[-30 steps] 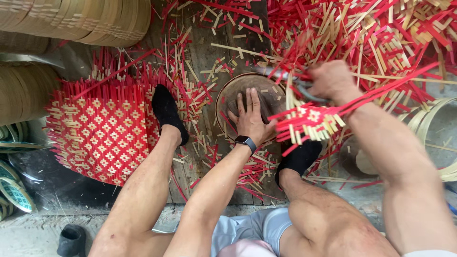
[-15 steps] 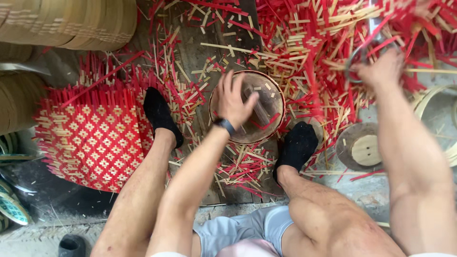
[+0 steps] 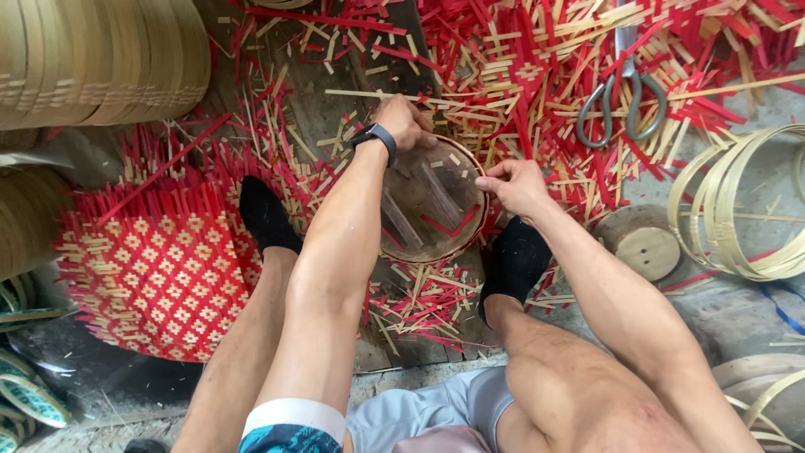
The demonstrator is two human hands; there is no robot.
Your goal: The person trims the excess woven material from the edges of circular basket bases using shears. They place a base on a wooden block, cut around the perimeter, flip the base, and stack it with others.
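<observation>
Both arms stretched forward between bent knees, left hand [image 3: 405, 122] curled, knuckles up, black band on wrist, right hand [image 3: 513, 184] pinching with fingertips, hands near each other, not touching

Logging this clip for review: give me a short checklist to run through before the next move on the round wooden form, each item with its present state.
1. Left hand on the round wooden form: ok, it grips the far rim.
2. Right hand on the form: ok, fingers pinch the right rim.
3. Form steady: ok, it sits on the floor between both black-socked feet.
4. Scissors out of the hands: ok, they lie on the red and natural strips to the far right.
5. Inside of the form free of scraps: not ok, a few cut strips lie in it.
6. Woven red mat undamaged: cannot tell.
</observation>
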